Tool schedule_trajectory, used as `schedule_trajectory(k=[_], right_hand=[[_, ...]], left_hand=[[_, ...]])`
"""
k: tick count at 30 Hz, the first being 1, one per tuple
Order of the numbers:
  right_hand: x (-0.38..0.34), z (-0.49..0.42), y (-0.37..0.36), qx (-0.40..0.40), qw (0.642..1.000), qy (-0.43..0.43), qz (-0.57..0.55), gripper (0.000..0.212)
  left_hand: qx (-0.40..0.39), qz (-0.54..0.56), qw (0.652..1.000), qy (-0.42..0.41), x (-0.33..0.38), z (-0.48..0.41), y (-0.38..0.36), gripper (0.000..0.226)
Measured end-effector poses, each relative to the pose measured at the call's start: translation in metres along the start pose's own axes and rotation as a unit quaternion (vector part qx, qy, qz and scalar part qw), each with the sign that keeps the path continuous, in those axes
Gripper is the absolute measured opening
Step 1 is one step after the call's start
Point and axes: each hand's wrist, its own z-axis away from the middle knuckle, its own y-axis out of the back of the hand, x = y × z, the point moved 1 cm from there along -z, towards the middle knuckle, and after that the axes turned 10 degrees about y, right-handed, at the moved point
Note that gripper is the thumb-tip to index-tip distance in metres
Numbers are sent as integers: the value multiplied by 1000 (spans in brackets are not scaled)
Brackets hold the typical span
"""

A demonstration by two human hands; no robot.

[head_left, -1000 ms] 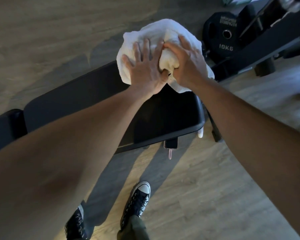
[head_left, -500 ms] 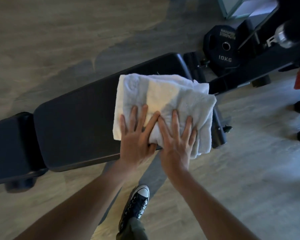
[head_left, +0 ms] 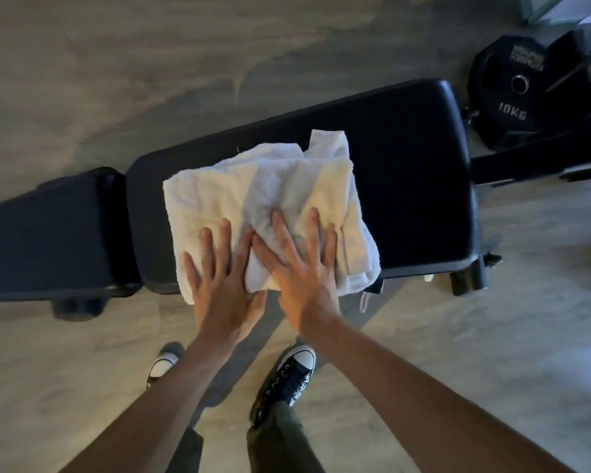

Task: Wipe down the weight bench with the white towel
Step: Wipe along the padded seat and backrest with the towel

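- A black padded weight bench [head_left: 417, 186] lies across the view from 9 o'clock to 3 o'clock, in two cushions with a narrow gap between them; the smaller cushion [head_left: 48, 233] at 9 o'clock is cut off by the left edge.
- Bare cushion shows on both sides of the towel, a narrow strip toward 9 o'clock and a wide stretch toward 3 o'clock, where the bench ends in a rounded edge.
- A white towel [head_left: 253, 186] sits near the centre on the larger cushion, loosely folded and rumpled, with one corner sticking up toward 12 o'clock. Its near edge hangs over the near edge of the bench.
- The left hand [head_left: 219, 288] lies flat on the near left part of the towel, palm down, fingers straight and slightly spread.
- The right hand [head_left: 301, 271] lies flat just beside it, palm down, fingers fanned apart; the two hands touch where the left index finger meets the right thumb side.
- The heels of both palms reach past the bench edge, and what the thumbs do under the fold is hard to make out.
- Below the hands, at 6 o'clock, two dark sneakers [head_left: 287, 377] with white toe caps stand on the wood-look floor [head_left: 492, 336]; the left one is partly hidden by the left forearm.
- At 2 o'clock a black weight plate [head_left: 512, 97] marked 10KG leans just beyond the end of the bench, partly crossed by dark frame bars.
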Motion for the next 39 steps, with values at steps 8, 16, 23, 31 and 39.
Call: schedule_trajectory(k=[8, 16, 23, 31, 39], right_hand=[[-27, -76, 7, -22, 999, 42, -2, 85], [-34, -134, 22, -26, 998, 53, 6, 78], [-36, -198, 60, -82, 995, 49, 7, 61], [-55, -109, 32, -42, 997, 52, -35, 72], [-72, -17, -3, -49, 997, 31, -41, 90]], left_hand=[[-18, 34, 998, 40, -50, -53, 19, 89], [-20, 58, 997, 47, -76, -103, 37, 88], [-95, 63, 991, 72, -92, -154, 72, 82], [-81, -7, 996, 37, -88, -73, 52, 84], [-40, -28, 999, 23, -78, 21, 19, 105]])
